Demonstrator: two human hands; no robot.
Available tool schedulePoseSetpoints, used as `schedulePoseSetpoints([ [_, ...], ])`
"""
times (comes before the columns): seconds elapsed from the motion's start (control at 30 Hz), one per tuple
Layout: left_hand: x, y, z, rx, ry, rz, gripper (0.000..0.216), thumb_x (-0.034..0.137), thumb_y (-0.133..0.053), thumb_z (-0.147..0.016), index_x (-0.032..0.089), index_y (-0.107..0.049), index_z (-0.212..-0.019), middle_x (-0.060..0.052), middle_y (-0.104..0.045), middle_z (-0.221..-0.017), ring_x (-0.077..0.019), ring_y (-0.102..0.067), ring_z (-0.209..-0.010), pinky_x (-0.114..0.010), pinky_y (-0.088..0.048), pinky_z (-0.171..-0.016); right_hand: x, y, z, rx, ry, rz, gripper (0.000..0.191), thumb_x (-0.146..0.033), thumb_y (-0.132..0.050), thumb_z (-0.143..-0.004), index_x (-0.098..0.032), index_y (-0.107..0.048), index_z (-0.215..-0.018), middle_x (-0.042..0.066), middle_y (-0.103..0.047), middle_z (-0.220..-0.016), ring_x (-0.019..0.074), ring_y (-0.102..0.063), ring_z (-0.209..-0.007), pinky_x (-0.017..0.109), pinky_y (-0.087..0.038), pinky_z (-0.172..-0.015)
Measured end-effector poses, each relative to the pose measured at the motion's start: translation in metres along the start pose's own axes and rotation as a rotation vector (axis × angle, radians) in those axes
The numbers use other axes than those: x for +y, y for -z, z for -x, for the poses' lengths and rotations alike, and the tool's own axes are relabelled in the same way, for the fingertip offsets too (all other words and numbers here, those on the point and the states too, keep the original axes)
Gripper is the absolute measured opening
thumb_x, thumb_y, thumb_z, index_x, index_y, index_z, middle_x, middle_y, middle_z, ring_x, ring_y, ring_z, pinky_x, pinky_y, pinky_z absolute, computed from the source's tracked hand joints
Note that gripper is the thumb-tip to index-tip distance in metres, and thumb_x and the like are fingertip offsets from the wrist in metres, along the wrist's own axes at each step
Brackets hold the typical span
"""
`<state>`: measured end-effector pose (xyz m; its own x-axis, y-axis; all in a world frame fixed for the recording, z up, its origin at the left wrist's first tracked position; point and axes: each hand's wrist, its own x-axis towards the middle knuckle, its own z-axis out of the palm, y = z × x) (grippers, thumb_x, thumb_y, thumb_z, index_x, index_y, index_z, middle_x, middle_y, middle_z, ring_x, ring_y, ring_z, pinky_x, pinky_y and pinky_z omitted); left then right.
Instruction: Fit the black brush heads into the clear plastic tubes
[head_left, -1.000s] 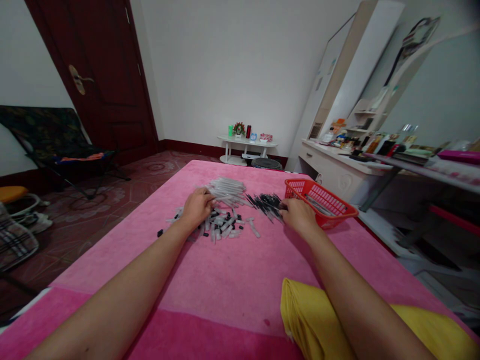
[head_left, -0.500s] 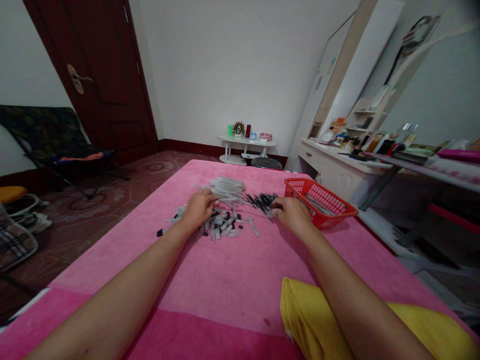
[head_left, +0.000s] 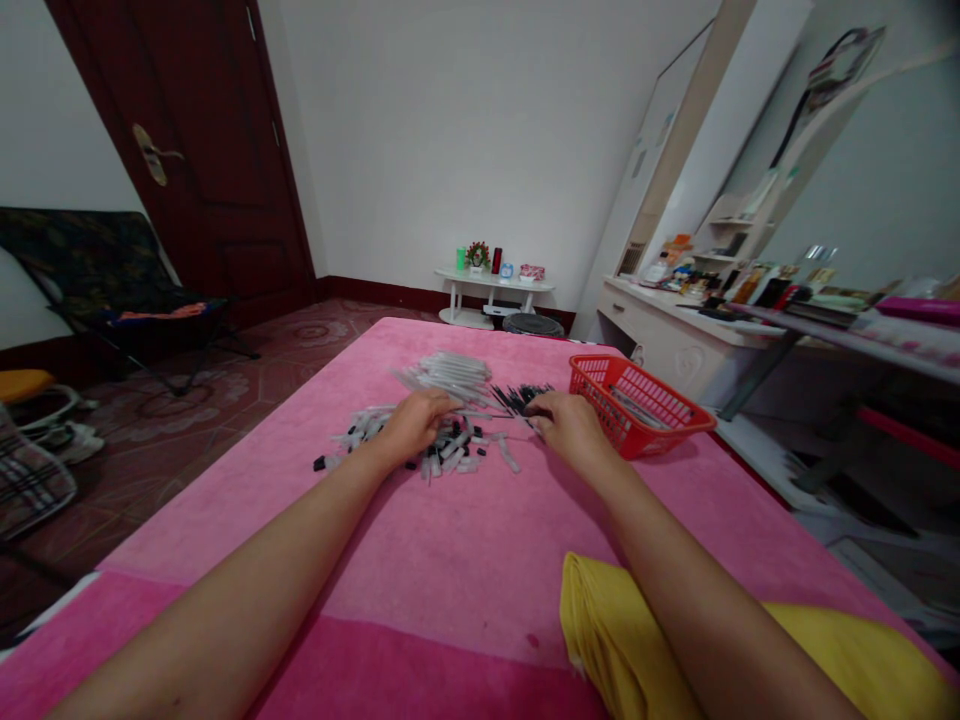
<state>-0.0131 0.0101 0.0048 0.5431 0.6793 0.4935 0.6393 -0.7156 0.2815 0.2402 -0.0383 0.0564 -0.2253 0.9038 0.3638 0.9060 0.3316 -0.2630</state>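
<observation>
"What do the hands hold?"

"The left hand (head_left: 420, 418) is closed on a slim translucent plastic tube (head_left: 474, 413); the right hand (head_left: 566, 425) pinches a thin black stick (head_left: 505, 416) toward it — whether they meet is too small to tell."

"And around them?"

"A heap of translucent tubes (head_left: 451, 370) at the left hand's one o'clock, short clear-and-black plastic pieces (head_left: 454, 457) from nine round to four, a bunch of black sticks (head_left: 516, 397) at the right hand's ten — all on pink plush cloth (head_left: 427, 560)."

"Further right?"

"A red latticed plastic basket (head_left: 616, 425), two o'clock; folded yellow cloth (head_left: 607, 620), five."
</observation>
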Motion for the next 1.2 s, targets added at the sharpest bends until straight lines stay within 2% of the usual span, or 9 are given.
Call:
schedulePoseSetpoints([
  [0.17, -0.003, -0.006, -0.002, 0.213, 0.189, 0.178, 0.030, 0.012, -0.043, -0.079, 0.015, -0.065, -0.099, -0.007, -0.068, -0.094, -0.0190, -0.061, -0.089, -0.030, -0.047, -0.082, -0.011, -0.024, 0.001, 0.183, -0.029, -0.203, 0.039, -0.012, -0.056, -0.076, -0.016, -0.058, -0.115, 0.007, -0.066, -0.103, 0.0153, -0.061, -0.082, 0.025, -0.043, -0.077],
  [0.23, -0.007, -0.006, -0.002, 0.319, 0.297, 0.278, 0.028, 0.015, -0.041, -0.080, 0.014, -0.064, -0.096, -0.005, -0.067, -0.085, -0.0173, -0.061, -0.080, -0.029, -0.048, -0.075, -0.016, -0.031, 0.004, 0.146, 0.003, -0.166, 0.031, -0.014, -0.056, -0.078, -0.017, -0.062, -0.108, 0.007, -0.065, -0.103, 0.0163, -0.060, -0.086, 0.025, -0.042, -0.079],
  [0.37, -0.014, -0.004, -0.002, 0.507, 0.416, 0.454, 0.027, 0.021, -0.041, -0.080, 0.013, -0.061, -0.096, -0.003, -0.064, -0.078, -0.0149, -0.060, -0.074, -0.027, -0.049, -0.072, -0.025, -0.043, 0.010, -0.050, 0.118, -0.050, 0.017, -0.019, -0.055, -0.081, -0.020, -0.069, -0.091, 0.006, -0.066, -0.094, 0.0169, -0.058, -0.091, 0.024, -0.040, -0.077],
  [0.47, -0.017, -0.003, -0.001, 0.554, 0.446, 0.495, 0.026, 0.021, -0.042, -0.080, 0.012, -0.061, -0.094, -0.003, -0.063, -0.076, -0.0145, -0.060, -0.073, -0.027, -0.049, -0.073, -0.031, -0.052, 0.012, -0.098, 0.181, 0.001, 0.017, -0.024, -0.058, -0.082, -0.022, -0.069, -0.094, 0.005, -0.065, -0.092, 0.0176, -0.058, -0.091, 0.025, -0.039, -0.077],
  [0.6, -0.018, -0.007, -0.001, 0.529, 0.417, 0.480, 0.027, 0.020, -0.043, -0.079, 0.012, -0.063, -0.095, -0.004, -0.065, -0.081, -0.0154, -0.061, -0.077, -0.027, -0.049, -0.074, -0.035, -0.059, 0.011, -0.139, 0.192, 0.043, 0.019, -0.022, -0.058, -0.081, -0.024, -0.069, -0.097, 0.005, -0.065, -0.093, 0.0183, -0.058, -0.092, 0.025, -0.039, -0.076],
  [0.73, -0.014, -0.011, 0.001, 0.432, 0.344, 0.374, 0.028, 0.017, -0.043, -0.080, 0.014, -0.064, -0.098, -0.005, -0.068, -0.087, -0.0168, -0.062, -0.081, -0.028, -0.049, -0.075, -0.035, -0.060, 0.013, -0.150, 0.182, 0.026, 0.018, -0.017, -0.058, -0.078, -0.022, -0.067, -0.092, 0.004, -0.066, -0.093, 0.0183, -0.058, -0.090, 0.025, -0.039, -0.077],
  [0.93, -0.001, -0.011, 0.002, 0.245, 0.143, 0.092, 0.029, 0.012, -0.044, -0.081, 0.016, -0.065, -0.101, -0.008, -0.068, -0.099, -0.0197, -0.060, -0.095, -0.031, -0.046, -0.086, -0.022, -0.060, 0.014, 0.069, 0.048, -0.282, 0.028, -0.015, -0.055, -0.078, -0.018, -0.063, -0.105, 0.005, -0.067, -0.092, 0.0165, -0.060, -0.084, 0.026, -0.042, -0.075],
  [1.1, 0.008, -0.011, 0.001, 0.166, 0.041, 0.038, 0.031, 0.007, -0.045, -0.078, 0.017, -0.065, -0.101, -0.007, -0.068, -0.098, -0.0196, -0.061, -0.093, -0.030, -0.046, -0.084, -0.006, -0.063, 0.009, 0.216, -0.010, -0.476, 0.019, -0.013, -0.056, -0.071, -0.016, -0.070, -0.084, 0.006, -0.067, -0.085, 0.0166, -0.060, -0.079, 0.027, -0.045, -0.073],
  [1.2, 0.010, -0.011, 0.001, 0.146, 0.012, 0.015, 0.032, 0.005, -0.047, -0.076, 0.017, -0.065, -0.100, -0.007, -0.068, -0.096, -0.0197, -0.061, -0.091, -0.030, -0.045, -0.081, -0.004, -0.063, 0.007, 0.285, -0.064, -0.584, 0.018, -0.017, -0.058, -0.069, -0.016, -0.070, -0.082, 0.005, -0.068, -0.082, 0.0163, -0.060, -0.073, 0.027, -0.045, -0.067],
])
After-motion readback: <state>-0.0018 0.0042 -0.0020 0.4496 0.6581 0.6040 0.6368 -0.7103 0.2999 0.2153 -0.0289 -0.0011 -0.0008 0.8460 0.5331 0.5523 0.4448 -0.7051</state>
